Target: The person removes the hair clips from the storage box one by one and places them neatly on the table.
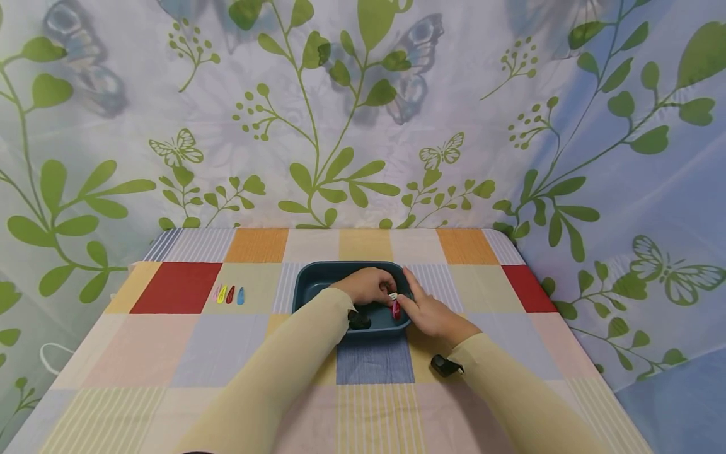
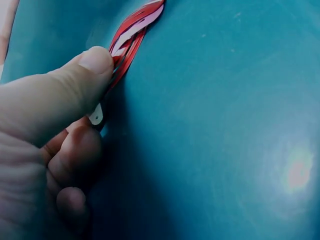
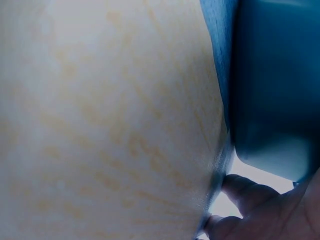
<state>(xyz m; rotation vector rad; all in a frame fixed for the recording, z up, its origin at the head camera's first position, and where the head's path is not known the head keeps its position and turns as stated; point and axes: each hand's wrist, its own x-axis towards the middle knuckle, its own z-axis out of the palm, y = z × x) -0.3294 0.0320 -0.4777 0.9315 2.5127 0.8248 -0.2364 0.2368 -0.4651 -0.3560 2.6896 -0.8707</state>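
Observation:
A dark teal rectangular tray (image 1: 346, 331) sits on the patchwork cloth. Inside its right part, my left hand (image 1: 365, 285) pinches a small bunch of red and pink snap hair clips (image 2: 134, 31) between thumb and fingers; in the head view the hair clips (image 1: 396, 309) show red below the fingertips. A pale clip end (image 2: 96, 116) sticks out under the left thumb. My right hand (image 1: 433, 315) holds the tray's right end, thumb over the rim and fingers along the outside. The right wrist view shows the fingers (image 3: 252, 195) beside the tray's outer wall (image 3: 275, 100).
Several snap hair clips lie in a row to the left of the tray: a pink clip (image 1: 216, 291), a yellow clip (image 1: 222, 294), a red clip (image 1: 230, 294) and a blue clip (image 1: 241, 296). A leaf-patterned curtain (image 1: 363, 126) hangs behind the table.

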